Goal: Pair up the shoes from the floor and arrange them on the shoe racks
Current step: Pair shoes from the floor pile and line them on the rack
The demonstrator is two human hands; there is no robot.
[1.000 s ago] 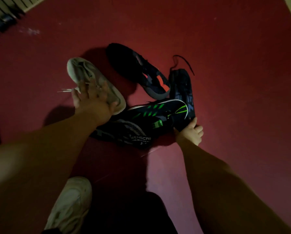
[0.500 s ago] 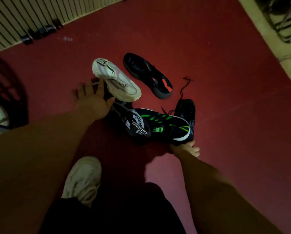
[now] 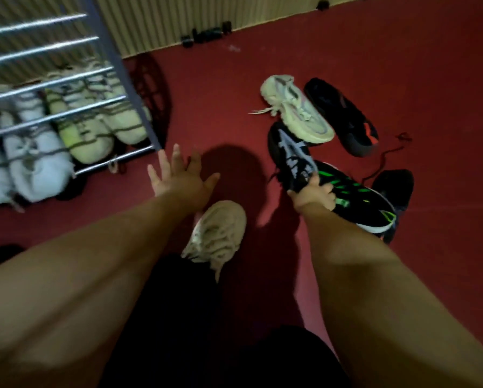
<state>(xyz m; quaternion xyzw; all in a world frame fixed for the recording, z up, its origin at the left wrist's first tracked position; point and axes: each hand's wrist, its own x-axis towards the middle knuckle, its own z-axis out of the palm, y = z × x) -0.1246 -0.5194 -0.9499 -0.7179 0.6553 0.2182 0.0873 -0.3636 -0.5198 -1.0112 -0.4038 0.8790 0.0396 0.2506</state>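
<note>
My right hand [image 3: 314, 195] grips two black shoes together: one with grey-white markings [image 3: 290, 155] and one with green stripes [image 3: 357, 197]. My left hand [image 3: 178, 177] hovers over the red floor with fingers spread, holding nothing, just right of the metal shoe rack [image 3: 66, 79]. A cream sneaker [image 3: 293, 110] lies on the floor beyond the held shoes, its heel resting on the grey-marked shoe. A black shoe with an orange patch [image 3: 343, 119] lies beside it. Another black shoe [image 3: 394, 189] sits at the right, partly hidden behind the green-striped one.
White and yellow-green sneakers [image 3: 75, 127] sit under the rack's bars. My own foot in a beige sneaker [image 3: 220, 231] stands on the floor between my arms. Small dark objects [image 3: 206, 35] line the ribbed wall at the back. A dark round shadow-like thing [image 3: 150, 91] lies by the rack.
The view swung left, bringing the shoe rack in. My left hand left the cream sneaker and moved toward the rack, fingers spread. My right hand shifted its hold onto the two black shoes.
</note>
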